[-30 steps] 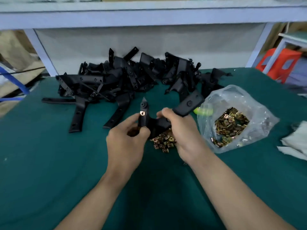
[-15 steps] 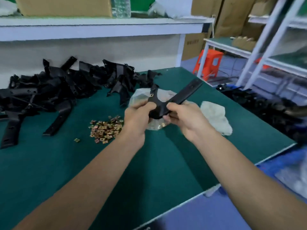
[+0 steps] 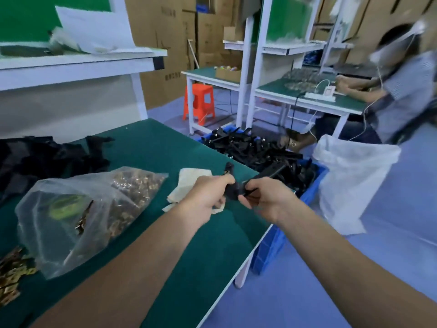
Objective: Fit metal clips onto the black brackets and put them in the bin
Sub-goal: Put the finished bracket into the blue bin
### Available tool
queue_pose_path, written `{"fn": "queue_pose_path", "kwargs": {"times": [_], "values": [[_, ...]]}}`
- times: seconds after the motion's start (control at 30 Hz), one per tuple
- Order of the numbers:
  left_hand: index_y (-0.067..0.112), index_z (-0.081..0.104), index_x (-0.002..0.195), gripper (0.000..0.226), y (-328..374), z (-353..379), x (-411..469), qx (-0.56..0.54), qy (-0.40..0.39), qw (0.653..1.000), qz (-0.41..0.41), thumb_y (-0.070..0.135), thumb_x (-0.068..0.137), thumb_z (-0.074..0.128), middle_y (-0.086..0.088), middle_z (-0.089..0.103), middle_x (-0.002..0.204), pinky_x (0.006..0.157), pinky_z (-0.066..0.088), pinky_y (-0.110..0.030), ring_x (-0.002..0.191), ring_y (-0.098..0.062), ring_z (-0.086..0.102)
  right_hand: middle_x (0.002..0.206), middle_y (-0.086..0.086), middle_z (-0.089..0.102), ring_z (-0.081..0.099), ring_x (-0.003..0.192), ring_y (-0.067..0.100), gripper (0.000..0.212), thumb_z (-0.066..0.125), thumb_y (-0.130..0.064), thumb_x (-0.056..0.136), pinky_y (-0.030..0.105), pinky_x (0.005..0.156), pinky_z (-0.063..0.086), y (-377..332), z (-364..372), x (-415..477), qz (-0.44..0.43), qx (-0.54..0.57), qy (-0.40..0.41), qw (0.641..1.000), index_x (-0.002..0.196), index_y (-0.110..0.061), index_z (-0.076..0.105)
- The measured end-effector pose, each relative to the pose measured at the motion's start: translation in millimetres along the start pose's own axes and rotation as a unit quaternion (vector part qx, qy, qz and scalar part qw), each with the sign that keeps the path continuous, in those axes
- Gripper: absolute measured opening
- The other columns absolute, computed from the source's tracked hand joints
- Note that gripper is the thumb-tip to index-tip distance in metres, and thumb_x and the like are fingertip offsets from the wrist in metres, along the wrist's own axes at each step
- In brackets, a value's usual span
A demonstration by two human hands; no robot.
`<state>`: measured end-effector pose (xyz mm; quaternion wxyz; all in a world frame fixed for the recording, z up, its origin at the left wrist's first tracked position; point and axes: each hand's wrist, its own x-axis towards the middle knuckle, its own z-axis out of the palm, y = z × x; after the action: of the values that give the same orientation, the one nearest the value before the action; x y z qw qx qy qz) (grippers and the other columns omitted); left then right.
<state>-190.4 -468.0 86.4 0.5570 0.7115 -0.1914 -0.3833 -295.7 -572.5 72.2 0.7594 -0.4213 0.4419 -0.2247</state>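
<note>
Both hands hold one black bracket (image 3: pixel 234 192) above the right edge of the green table (image 3: pixel 165 147). My left hand (image 3: pixel 208 195) grips its left arm, which carries a brass metal clip (image 3: pixel 227 172) near the tip. My right hand (image 3: pixel 264 197) grips the bracket's long right arm, which points toward the blue bin (image 3: pixel 314 183). The bin stands on the floor beside the table and is heaped with black brackets (image 3: pixel 255 150). A pile of loose black brackets (image 3: pixel 42 159) lies at the table's far left.
A clear plastic bag of brass clips (image 3: pixel 94 209) lies on the table, with loose clips (image 3: pixel 11 273) at the lower left. A pale cloth (image 3: pixel 191 185) lies under my left hand. A white sack (image 3: pixel 354 183) stands beside the bin. Another person (image 3: pixel 402 91) sits at a far workbench.
My view has swung right, from the bracket pile toward the table's right edge and the bin. Both hands carried the bracket with the fitted clip rightward, close to the bin.
</note>
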Motion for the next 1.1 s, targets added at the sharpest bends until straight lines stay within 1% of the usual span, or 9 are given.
{"fn": "queue_pose_path", "kwargs": {"times": [0.1,0.2,0.33,0.47,0.6,0.73,0.9,1.03,1.1], "values": [[0.017,0.062,0.117,0.042,53,18,31,-0.097,-0.080,0.992,-0.025,0.055,0.100,0.054,-0.005,0.064,0.114,0.064,0.051,-0.029,0.086,-0.018,0.066,0.095,0.019,0.060,0.062,0.082,0.028,0.013,0.059,-0.013,0.101,0.036,0.057,0.062,-70,-4,46,-0.025,0.072,0.012,0.997,0.092,-0.004,0.058],[0.026,0.048,0.140,0.054,65,19,46,-0.055,-0.089,0.993,-0.046,0.063,0.100,0.048,-0.004,0.051,0.142,0.095,0.053,-0.041,0.119,-0.025,0.057,0.117,0.025,0.054,0.061,0.098,0.042,0.033,0.069,-0.033,0.097,0.047,0.072,0.062,-84,-7,74,0.027,-0.059,0.051,0.997,0.116,-0.011,0.053],[0.028,0.047,0.149,0.060,36,-11,33,0.166,-0.084,0.979,0.085,0.049,0.095,0.063,0.005,0.048,0.151,0.105,0.042,-0.030,0.132,-0.017,0.051,0.067,0.016,0.062,0.055,0.054,0.023,0.007,0.065,-0.002,0.090,0.028,0.054,0.050,-40,24,77,-0.073,-0.188,0.054,0.978,0.097,-0.002,0.067],[0.027,0.077,0.104,0.027,-17,-90,-19,0.407,0.098,0.823,0.383,0.012,0.083,0.072,0.019,0.063,0.126,0.106,0.030,-0.011,0.122,-0.001,0.050,0.062,0.013,0.068,0.052,0.047,0.020,0.019,0.061,-0.006,0.076,0.022,0.046,0.040,-9,92,32,-0.198,-0.191,-0.052,0.960,0.070,-0.013,0.077],[0.020,0.081,0.092,0.018,-46,-164,-73,0.434,0.232,0.738,0.461,0.011,0.086,0.067,0.011,0.075,0.109,0.108,0.038,-0.016,0.113,-0.005,0.061,0.059,0.003,0.067,0.053,0.048,0.015,0.019,0.058,-0.017,0.069,0.022,0.050,0.041,6,169,-23,-0.285,-0.212,-0.154,0.922,0.065,-0.024,0.075],[0.019,0.080,0.102,0.019,-62,-245,-107,0.390,0.395,0.731,0.397,0.018,0.093,0.063,0.013,0.071,0.112,0.108,0.033,-0.009,0.115,-0.003,0.056,0.061,-0.005,0.071,0.059,0.050,0.005,0.027,0.059,-0.014,0.082,0.026,0.059,0.048,33,244,-63,-0.362,-0.279,-0.235,0.858,0.068,-0.030,0.076],[0.015,0.076,0.114,0.039,-142,-352,-150,0.398,0.515,0.740,0.171,-0.005,0.080,0.074,-0.003,0.073,0.115,0.101,0.047,-0.039,0.115,-0.022,0.060,0.063,-0.013,0.067,0.058,0.051,0.004,0.025,0.057,-0.010,0.092,0.024,0.058,0.053,91,324,-102,-0.523,-0.393,-0.273,0.705,0.082,-0.024,0.074],[0.021,0.071,0.128,0.041,-200,-396,-193,0.364,0.505,0.783,0.003,0.033,0.089,0.077,-0.003,0.066,0.132,0.107,0.041,-0.034,0.130,-0.024,0.055,0.111,-0.001,0.075,0.067,0.078,0.002,0.028,0.059,-0.014,0.100,0.018,0.074,0.057,139,373,-112,-0.449,-0.482,-0.362,0.659,0.125,-0.020,0.070],[0.029,0.072,0.125,0.037,-208,-403,-198,0.330,0.477,0.814,0.003,0.042,0.090,0.074,0.005,0.063,0.137,0.110,0.034,-0.026,0.140,-0.014,0.046,0.112,0.004,0.074,0.066,0.067,0.002,0.040,0.057,-0.016,0.102,0.019,0.060,0.054,159,394,-113,-0.402,-0.515,-0.382,0.653,0.141,-0.022,0.057]]}}
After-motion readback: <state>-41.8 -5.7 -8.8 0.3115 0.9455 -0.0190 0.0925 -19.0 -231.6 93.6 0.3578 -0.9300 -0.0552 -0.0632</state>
